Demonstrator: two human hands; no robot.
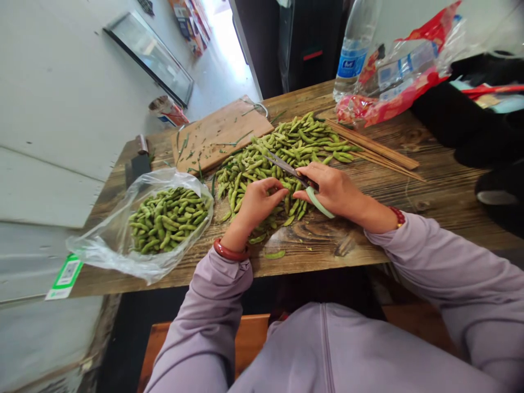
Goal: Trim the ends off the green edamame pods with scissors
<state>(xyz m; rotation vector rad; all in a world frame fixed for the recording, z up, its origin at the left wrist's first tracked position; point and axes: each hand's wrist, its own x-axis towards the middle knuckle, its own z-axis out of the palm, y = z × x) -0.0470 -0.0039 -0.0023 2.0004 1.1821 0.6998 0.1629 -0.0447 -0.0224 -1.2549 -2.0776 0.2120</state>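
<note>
My right hand [333, 188] grips a pair of scissors [286, 165] with pale green handles, its dark blades pointing up and left over a heap of green soybean pods [262, 158]. At the heap's near edge, my left hand [262, 202] has thumb and fingers pinched together; what they hold, if anything, blends with the pods behind. A small gap separates the two hands. Further left, a clear plastic bag [110, 248] lies with its mouth wide, holding more soybean pods [167, 221]. One loose pod [274, 254] rests near the table's front edge.
Behind the heap is a wooden cutting board [221, 134] with green scraps. A knife [139, 158] lies left of it. Wooden skewers [376, 144], a water bottle [351, 60], a red plastic wrapper [401, 98] and black items [450, 117] occupy the table's right side.
</note>
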